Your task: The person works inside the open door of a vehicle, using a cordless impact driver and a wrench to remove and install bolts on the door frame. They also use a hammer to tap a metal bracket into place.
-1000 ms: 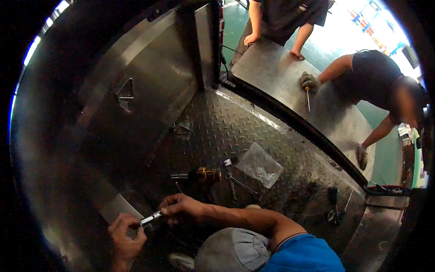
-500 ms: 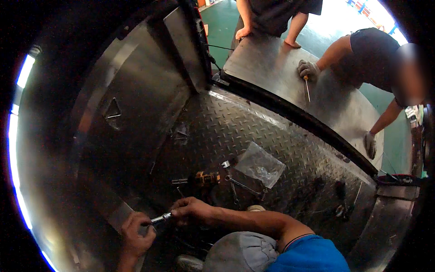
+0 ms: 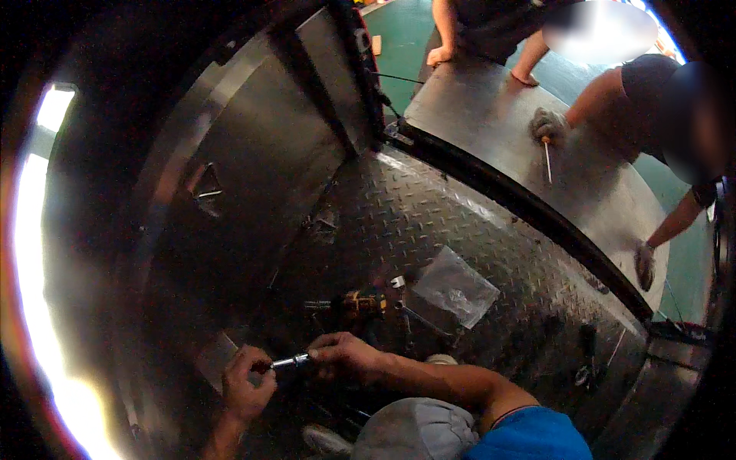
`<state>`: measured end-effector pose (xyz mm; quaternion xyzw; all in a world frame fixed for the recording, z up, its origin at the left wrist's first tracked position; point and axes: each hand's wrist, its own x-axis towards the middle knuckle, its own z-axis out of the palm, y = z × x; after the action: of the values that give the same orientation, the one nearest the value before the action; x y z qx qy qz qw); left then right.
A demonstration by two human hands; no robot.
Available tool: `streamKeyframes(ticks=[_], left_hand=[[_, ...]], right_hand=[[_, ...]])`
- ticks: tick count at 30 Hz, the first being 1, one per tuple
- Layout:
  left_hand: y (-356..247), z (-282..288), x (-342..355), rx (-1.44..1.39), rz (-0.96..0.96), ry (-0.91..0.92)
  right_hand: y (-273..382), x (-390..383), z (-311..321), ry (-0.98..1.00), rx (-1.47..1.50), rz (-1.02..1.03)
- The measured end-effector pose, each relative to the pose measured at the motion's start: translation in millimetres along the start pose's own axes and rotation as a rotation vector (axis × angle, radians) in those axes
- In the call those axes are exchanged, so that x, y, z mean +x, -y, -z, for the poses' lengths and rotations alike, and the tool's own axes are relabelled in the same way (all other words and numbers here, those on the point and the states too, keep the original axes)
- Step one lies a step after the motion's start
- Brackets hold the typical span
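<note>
Low on the left, my two hands meet over a slim shiny metal socket piece (image 3: pixel 291 362). My right hand (image 3: pixel 341 356) pinches its right end, the forearm reaching in from a blue sleeve (image 3: pixel 529 433). At the other end, my left hand (image 3: pixel 249 383) has thumb and fingers curled together; whether a small part sits between them is too dark to make out. Just beyond my right hand a yellow and black power driver (image 3: pixel 360 304) lies on the floor, a socket at its nose. Beside it is a combination wrench (image 3: pixel 425 319).
A clear plastic bag (image 3: pixel 456 288) lies on the tread-plate floor (image 3: pixel 406 199). More tools (image 3: pixel 586 360) lie at right. Beyond the dark sill (image 3: pixel 529 207), a co-worker's gloved hand (image 3: pixel 549 126) holds a screwdriver (image 3: pixel 548 162) over a metal panel (image 3: pixel 475 100); another person leans on it.
The whole view has shifted, so most things appear farther right. My hands keep hold of the socket piece, which lies slightly more level in the picture.
</note>
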<state>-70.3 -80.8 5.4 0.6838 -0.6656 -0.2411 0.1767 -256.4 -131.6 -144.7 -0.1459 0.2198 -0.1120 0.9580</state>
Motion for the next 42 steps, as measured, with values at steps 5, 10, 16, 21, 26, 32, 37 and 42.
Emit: streamKeyframes(ticks=[5, 10, 16, 21, 26, 32, 37, 42], left_hand=[[2.1, 7.8, -4.5, 0.046, 0.006, 0.027], [1.7, 15.9, -23.2, 0.069, 0.061, 0.028], [18.5, 28.5, -56.6, -0.138, 0.212, -0.063], [21.7, 43.5, -46.7, -0.338, -0.047, 0.195], [14.6, 5.7, -65.8, -0.497, -0.208, 0.564], [34.2, 0.8, -113.1, -0.461, -0.167, 0.544], [38.2, 10.4, -106.6, -0.451, -0.131, 0.459], [43.1, 9.2, -101.1, -0.400, -0.152, 0.458]], right_hand=[[-4.8, 6.8, -4.1, -0.004, 0.001, -0.008], [-7.3, 8.9, -12.9, -0.012, -0.109, -0.040], [1.0, 17.4, -20.4, -0.073, -0.147, -0.072], [-7.3, 70.7, 4.3, -0.296, -0.668, 0.197], [-16.1, 119.1, 66.4, -0.253, -1.128, 0.464], [-16.5, 160.9, 14.6, -0.124, -1.441, 0.421], [-20.0, 202.4, 18.1, -0.374, -0.671, 0.040], [-18.9, 160.2, 80.8, -0.321, -1.030, 0.194]])
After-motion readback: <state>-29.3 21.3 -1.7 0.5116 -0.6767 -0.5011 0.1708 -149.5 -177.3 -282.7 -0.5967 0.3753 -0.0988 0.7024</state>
